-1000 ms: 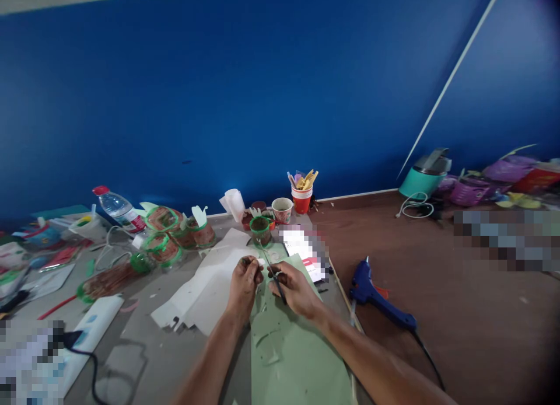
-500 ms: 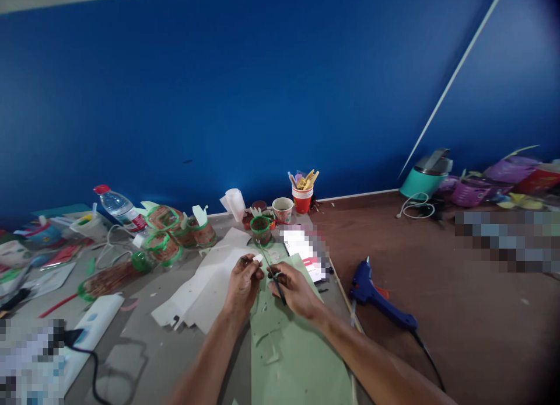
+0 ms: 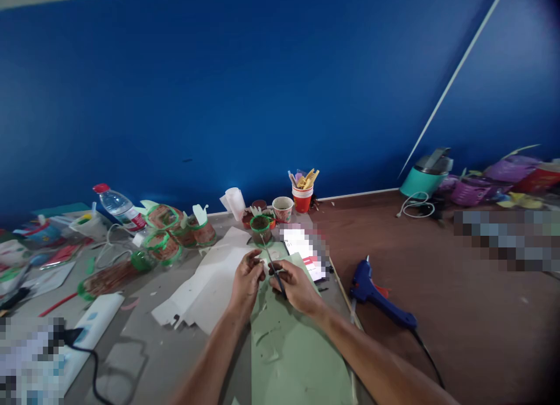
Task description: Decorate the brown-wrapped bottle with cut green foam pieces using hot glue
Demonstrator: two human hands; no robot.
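Observation:
My left hand is closed in a pinch on a small white piece, mostly hidden by the fingers. To its right, my right hand grips scissors with dark handles, their thin blades pointing up and away, close by the left fingertips. Both hands are above a pale green sheet with small scraps on it. Just beyond the blades stands a small green-rimmed pot with dark filling.
White paper lies to the left, near green-and-brown pots and a water bottle. A phone rests beyond my right hand. Further right is a blue glue gun with its cord. A red cup stands at the back.
The white piece, more visible half a second ago, is now mostly covered by my left fingers. The scissors have shifted slightly, and both hands stay over the green sheet.

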